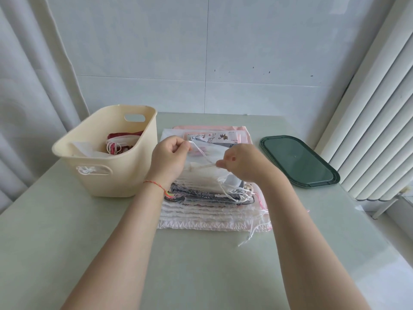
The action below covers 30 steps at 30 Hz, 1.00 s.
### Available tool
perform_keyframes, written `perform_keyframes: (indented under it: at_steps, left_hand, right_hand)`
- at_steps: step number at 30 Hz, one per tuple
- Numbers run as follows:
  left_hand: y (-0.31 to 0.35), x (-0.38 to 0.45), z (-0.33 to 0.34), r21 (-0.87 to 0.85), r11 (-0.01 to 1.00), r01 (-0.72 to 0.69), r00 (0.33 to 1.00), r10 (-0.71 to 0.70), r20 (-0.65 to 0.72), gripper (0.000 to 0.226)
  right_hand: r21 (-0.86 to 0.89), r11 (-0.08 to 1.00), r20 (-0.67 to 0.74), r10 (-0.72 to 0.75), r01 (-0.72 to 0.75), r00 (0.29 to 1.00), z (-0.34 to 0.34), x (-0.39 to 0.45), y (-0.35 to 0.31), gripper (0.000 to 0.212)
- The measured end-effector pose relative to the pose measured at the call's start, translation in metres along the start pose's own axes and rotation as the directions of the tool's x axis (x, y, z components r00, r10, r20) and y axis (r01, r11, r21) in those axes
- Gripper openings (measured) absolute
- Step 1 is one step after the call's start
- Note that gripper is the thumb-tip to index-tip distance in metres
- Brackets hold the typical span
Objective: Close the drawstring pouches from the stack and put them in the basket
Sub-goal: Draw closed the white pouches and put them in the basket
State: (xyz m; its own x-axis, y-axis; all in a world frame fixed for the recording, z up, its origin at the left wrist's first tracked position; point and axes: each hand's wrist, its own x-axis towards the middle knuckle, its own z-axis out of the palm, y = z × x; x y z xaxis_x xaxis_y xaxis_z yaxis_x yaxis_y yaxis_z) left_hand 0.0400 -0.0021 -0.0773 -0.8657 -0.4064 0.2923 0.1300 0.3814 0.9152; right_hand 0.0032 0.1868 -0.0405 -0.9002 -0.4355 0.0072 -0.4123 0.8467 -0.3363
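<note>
Right now I see a pale green tabletop (67, 231) with a cream plastic basket (125, 173) with cut-out handles at the left, already holding a few closed pouches, red and white, with white cords looped among them. A dark green oblong plastic tray (299, 162) lies flat at the right, well apart from my hands. Grey curtains hang at both sides and a white tiled wall stands behind.

Between basket and tray lies the flat stack of drawstring pouches (201, 211): white and pink ones at the bottom, grey patterned ones above, loose cords trailing off its right edge. Nothing stands between my hands and the basket.

Over the stack I hold a sheer white drawstring pouch (207, 175), its top gathered. My left hand (169, 157), with a red thread bracelet (156, 185) on the wrist, pinches one white cord up near the pouch's left side. My right hand (243, 162) pinches the other cord end between thumb and fingertip, just beside the gathered mouth.
</note>
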Motion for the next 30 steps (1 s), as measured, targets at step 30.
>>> perform_keyframes:
  at_steps: [30]
  left_hand:
    - [0.032, -0.012, 0.004, -0.083, 0.99, 0.117, 0.923, -0.077, 0.377, 0.035]
  right_hand:
    - [0.896, 0.402, -0.236, 0.065, 0.191, 0.97, 0.001, -0.001, -0.029, 0.024]
